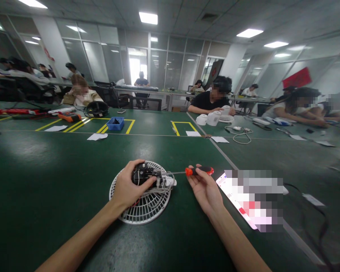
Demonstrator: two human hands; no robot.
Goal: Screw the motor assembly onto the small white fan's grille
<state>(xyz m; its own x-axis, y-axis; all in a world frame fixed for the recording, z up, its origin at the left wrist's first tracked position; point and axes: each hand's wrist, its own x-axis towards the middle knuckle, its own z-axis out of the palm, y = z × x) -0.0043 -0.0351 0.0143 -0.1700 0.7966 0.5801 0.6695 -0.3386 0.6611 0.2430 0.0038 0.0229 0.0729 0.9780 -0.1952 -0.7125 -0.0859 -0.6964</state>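
Note:
My left hand is closed around a black fan motor that rests on a round white fan grille. White wires loop from the motor across the grille's bars. In my right hand is a screwdriver with an orange and black handle, held near level between thumb and fingers. Its thin shaft points left and reaches the motor assembly beside a white plastic part. Whether the tip sits in a screw cannot be made out.
A lit phone, partly pixelated, lies right of my right hand. Farther off are a blue bin, paper slips, white housings and a coiled cable. Several people sit around the green table.

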